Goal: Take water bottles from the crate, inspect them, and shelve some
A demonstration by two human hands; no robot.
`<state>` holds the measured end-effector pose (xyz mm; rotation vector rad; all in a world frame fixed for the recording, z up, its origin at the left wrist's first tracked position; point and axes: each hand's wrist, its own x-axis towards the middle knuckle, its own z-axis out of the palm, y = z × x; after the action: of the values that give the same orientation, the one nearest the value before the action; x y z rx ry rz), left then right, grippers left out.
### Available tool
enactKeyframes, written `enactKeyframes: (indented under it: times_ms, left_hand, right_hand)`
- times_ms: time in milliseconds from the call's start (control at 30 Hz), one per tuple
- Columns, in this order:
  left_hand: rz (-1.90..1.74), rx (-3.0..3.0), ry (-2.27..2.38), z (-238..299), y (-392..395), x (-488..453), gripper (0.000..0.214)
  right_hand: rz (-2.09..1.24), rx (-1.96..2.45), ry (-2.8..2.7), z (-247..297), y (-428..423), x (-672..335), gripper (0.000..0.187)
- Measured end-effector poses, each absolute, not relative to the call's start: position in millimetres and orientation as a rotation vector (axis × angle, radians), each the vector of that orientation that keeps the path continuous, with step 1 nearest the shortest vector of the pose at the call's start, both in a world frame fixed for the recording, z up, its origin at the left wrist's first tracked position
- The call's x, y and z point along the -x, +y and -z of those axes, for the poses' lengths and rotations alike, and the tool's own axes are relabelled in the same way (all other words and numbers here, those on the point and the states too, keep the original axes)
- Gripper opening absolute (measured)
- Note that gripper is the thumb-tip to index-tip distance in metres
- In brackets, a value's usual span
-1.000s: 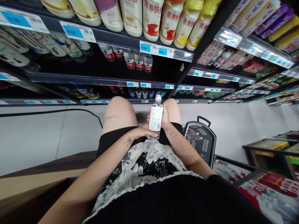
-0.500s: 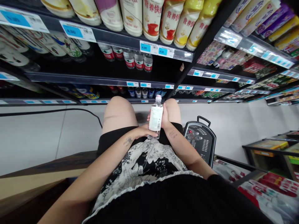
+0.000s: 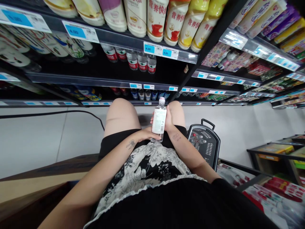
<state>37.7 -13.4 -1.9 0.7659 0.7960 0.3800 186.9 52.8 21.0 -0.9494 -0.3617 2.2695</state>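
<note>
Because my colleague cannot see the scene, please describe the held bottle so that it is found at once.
Below the dark shelves, find the two bare knees. Between them in this view, the left hand and right hand hold one clear bottle. Unlike the red-labelled bottles on the dark shelves, it shows a whitish label with a barcode, under a pale pinkish cap.

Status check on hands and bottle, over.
Left hand at base of bottle, right hand around its side. Bottle capped. Basket to right, clear of hands.

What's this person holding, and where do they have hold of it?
A clear, white-labelled bottle: the left hand grips it low down, near its base, the right hand around its middle.
</note>
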Motion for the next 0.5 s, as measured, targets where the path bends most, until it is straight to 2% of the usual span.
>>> enactKeyframes:
  times_ms: [500]
  left_hand:
    - [-0.386,-0.766,0.801,6.9,-13.6,-37.5,0.056]
  right_hand:
    - [-2.261,0.959,-0.348,-19.6,53.0,-187.6,0.096]
